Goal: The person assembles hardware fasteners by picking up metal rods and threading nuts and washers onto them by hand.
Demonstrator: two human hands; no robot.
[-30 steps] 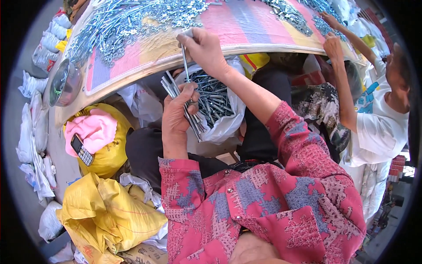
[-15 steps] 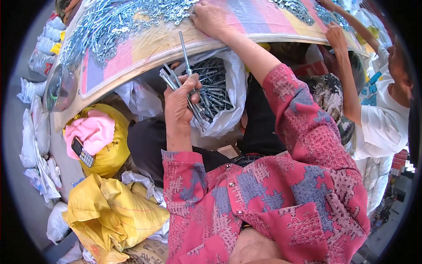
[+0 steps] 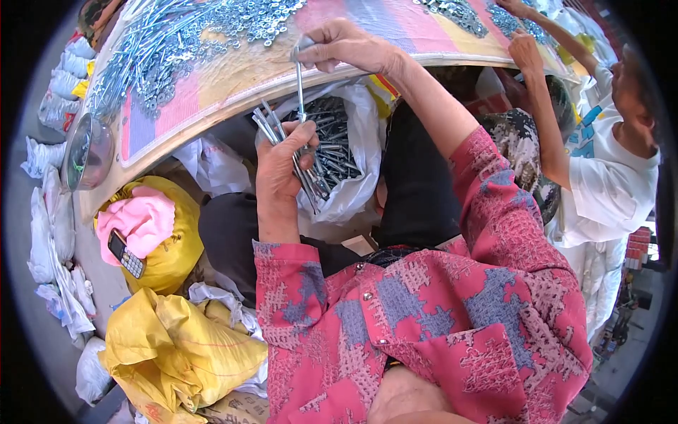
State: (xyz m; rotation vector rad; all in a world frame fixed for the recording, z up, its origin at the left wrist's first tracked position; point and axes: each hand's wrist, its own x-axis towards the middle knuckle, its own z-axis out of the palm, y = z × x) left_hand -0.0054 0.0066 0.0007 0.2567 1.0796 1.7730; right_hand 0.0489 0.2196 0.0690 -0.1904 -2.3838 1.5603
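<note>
A bundle of long metal bolts [image 3: 264, 126] is gripped in my left hand [image 3: 280, 164], which is closed around it. One bolt [image 3: 300, 88] stands up higher than the others, with a collar just above my thumb. At its upper tip, the fingers of my right hand [image 3: 347, 48] are pinched on a small grey metal piece, partly hidden by the fingertips. Beneath my hands, a white sack [image 3: 364, 134] holds many dark and silver bolts [image 3: 335, 145]. Loose washers and nuts [image 3: 261, 25] lie on the striped tabletop [image 3: 240, 74] beyond my right hand.
Long rods [image 3: 152, 42] are heaped at the table's far left, near a clear bowl [image 3: 88, 152]. A yellow bundle [image 3: 180, 244] bears a pink cloth [image 3: 145, 219] and a phone [image 3: 126, 256]. Another person [image 3: 611, 169] works at the right; a yellow sack [image 3: 180, 346] lies lower left.
My right hand has come back from the washer pile to the tip of the raised bolt. My left hand keeps its hold on the bundle, almost unmoved.
</note>
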